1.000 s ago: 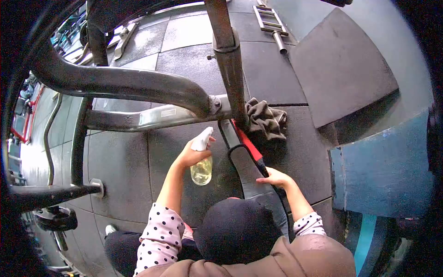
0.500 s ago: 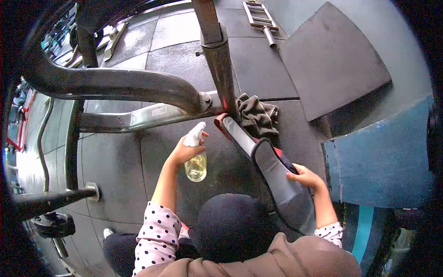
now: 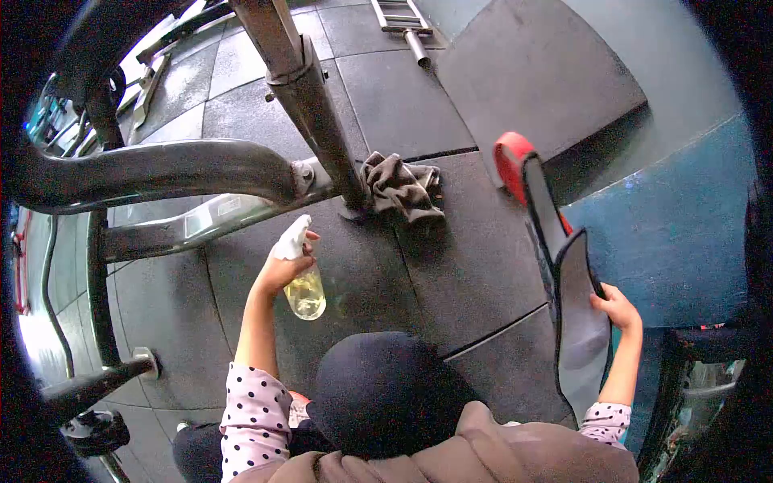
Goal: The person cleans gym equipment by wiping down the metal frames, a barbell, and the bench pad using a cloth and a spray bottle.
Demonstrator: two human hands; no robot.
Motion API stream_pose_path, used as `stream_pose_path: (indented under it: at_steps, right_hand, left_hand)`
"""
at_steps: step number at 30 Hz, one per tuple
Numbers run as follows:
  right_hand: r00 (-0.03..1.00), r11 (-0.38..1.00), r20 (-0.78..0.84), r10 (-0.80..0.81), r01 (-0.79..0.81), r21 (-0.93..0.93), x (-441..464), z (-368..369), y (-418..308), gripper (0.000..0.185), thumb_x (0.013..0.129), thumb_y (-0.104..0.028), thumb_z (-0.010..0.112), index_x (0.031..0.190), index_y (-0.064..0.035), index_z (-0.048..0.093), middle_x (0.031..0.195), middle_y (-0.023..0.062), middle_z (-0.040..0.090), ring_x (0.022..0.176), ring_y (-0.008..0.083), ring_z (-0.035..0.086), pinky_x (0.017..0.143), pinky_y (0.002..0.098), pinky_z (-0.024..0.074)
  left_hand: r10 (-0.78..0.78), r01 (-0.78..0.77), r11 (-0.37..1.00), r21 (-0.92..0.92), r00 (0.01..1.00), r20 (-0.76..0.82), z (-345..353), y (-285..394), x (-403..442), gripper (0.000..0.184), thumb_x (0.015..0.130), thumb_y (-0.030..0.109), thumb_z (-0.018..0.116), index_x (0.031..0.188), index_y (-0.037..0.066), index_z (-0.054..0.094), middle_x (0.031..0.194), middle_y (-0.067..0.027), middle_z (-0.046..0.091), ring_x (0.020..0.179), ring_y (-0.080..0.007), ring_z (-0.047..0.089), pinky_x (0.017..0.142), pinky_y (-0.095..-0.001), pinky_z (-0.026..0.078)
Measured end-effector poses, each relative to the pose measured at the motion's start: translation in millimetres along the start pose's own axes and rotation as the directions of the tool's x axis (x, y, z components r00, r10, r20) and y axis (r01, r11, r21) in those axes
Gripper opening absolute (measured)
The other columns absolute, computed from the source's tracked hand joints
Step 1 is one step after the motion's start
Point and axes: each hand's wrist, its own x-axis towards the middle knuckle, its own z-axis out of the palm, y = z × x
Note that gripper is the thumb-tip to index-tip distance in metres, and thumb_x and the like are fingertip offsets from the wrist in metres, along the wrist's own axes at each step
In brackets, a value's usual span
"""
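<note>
My left hand (image 3: 279,272) is wrapped round the neck of a clear spray bottle (image 3: 306,296) with a white trigger head and pale yellow liquid inside. The bottle is tilted slightly, above the dark floor. On the right, my right hand (image 3: 622,309) grips the edge of a weightlifting belt (image 3: 581,322). Its grey inner side with black edging faces me, and a red strap (image 3: 510,165) curls at its far end. Between the two hands, farther off, a crumpled dark cloth (image 3: 403,189) lies on the floor against the foot of a metal post.
A gym machine frame with a metal post (image 3: 318,121) and a curved tube (image 3: 169,169) stands at the left. A loose dark mat (image 3: 539,88) leans or lies by the wall at the upper right. A metal ladder-like piece (image 3: 407,24) lies at the back. Blue surface (image 3: 668,233) at the right.
My right hand has swung the belt to the right, away from the post and cloth. My left hand still holds the spray bottle. The view has shifted a little.
</note>
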Motion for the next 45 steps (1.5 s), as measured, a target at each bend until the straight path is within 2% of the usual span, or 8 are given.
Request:
stream_pose_path:
  at_steps: [11,18,23,29,33,37,41,45]
  right_hand:
    - [0.903,0.899,-0.024,0.428,-0.424,0.110,18,0,175,0.027,0.085,-0.016,0.063,0.108,-0.0022,0.060,0.095,0.0036,0.063,0.084,0.0152,0.057,0.078,0.0324,0.0462]
    - [0.905,0.893,-0.121,0.408,-0.424,-0.154,63,43,213,0.040,0.085,-0.027,0.064,0.117,-0.0035,0.059,0.103,0.0087,0.064,0.092,0.0180,0.058,0.083,0.0335,0.0462]
    - [0.888,0.802,-0.133,0.439,-0.455,-0.387,98,47,266,0.058,0.080,-0.043,0.064,0.120,-0.0025,0.056,0.114,0.0209,0.061,0.108,0.0312,0.058,0.091,0.0392,0.0442]
    - [0.756,0.440,-0.550,0.355,-0.654,-0.615,107,112,118,0.049,0.078,-0.035,0.066,0.115,-0.0082,0.050,0.107,0.0186,0.063,0.103,0.0355,0.060,0.086,0.0485,0.0480]
    - [0.920,0.729,-0.380,-0.095,-0.195,-0.656,143,158,-3,0.041,0.080,-0.031,0.063,0.115,-0.0110,0.059,0.110,0.0145,0.062,0.102,0.0331,0.059,0.086,0.0420,0.0467]
    - [0.683,0.571,-0.184,-0.707,0.398,-0.718,227,236,-95,0.050,0.078,-0.033,0.067,0.122,-0.0134,0.056,0.125,0.0133,0.055,0.119,0.0325,0.048,0.098,0.0416,0.0405]
    - [0.833,0.445,0.049,-0.550,0.343,-0.828,282,312,-177,0.106,0.062,-0.050,0.078,0.146,-0.0292,0.018,0.153,0.0160,0.010,0.140,0.0367,0.010,0.105,0.0599,0.0226]
    - [0.901,0.412,0.102,-0.421,0.290,-0.864,314,335,-191,0.120,0.055,-0.049,0.083,0.147,-0.0355,0.009,0.155,0.0129,0.000,0.141,0.0358,0.005,0.103,0.0641,0.0235]
  left_hand:
    - [0.026,-0.026,0.993,-0.116,1.000,-0.004,-6,-8,-2,0.064,0.069,-0.009,0.059,0.130,0.009,0.045,0.099,-0.0010,0.053,0.083,-0.0097,0.049,0.076,-0.0269,0.049]
    - [0.019,-0.010,0.987,0.159,0.998,-0.055,-6,5,-7,0.043,0.067,0.004,0.065,0.109,0.011,0.061,0.081,0.0017,0.056,0.081,-0.0101,0.054,0.078,-0.0273,0.044]
    - [0.059,-0.057,0.984,0.171,0.998,-0.010,-12,-3,-2,0.052,0.072,-0.008,0.062,0.121,0.007,0.051,0.087,0.0005,0.052,0.082,-0.0118,0.056,0.080,-0.0276,0.047]
    - [0.078,-0.065,0.976,0.206,0.995,-0.055,-8,9,-2,0.044,0.072,-0.002,0.063,0.114,0.006,0.056,0.085,0.0003,0.053,0.082,-0.0103,0.055,0.077,-0.0271,0.046]
    - [0.040,-0.030,0.989,0.148,0.997,-0.067,-3,16,-3,0.039,0.073,0.001,0.064,0.111,0.008,0.058,0.085,0.0022,0.055,0.082,-0.0091,0.053,0.078,-0.0272,0.044]
    - [0.077,-0.067,0.986,0.151,0.995,-0.065,2,24,-4,0.036,0.074,0.003,0.066,0.109,0.009,0.060,0.083,0.0032,0.055,0.081,-0.0076,0.051,0.078,-0.0268,0.044]
    - [0.096,-0.086,0.988,0.131,0.993,-0.071,5,22,-3,0.039,0.067,0.007,0.066,0.106,0.009,0.060,0.081,-0.0009,0.057,0.078,-0.0112,0.056,0.076,-0.0291,0.046]
    - [0.085,-0.075,0.990,0.123,0.994,-0.075,4,29,-7,0.041,0.067,0.008,0.066,0.107,0.009,0.060,0.080,-0.0009,0.058,0.078,-0.0120,0.057,0.076,-0.0286,0.046]
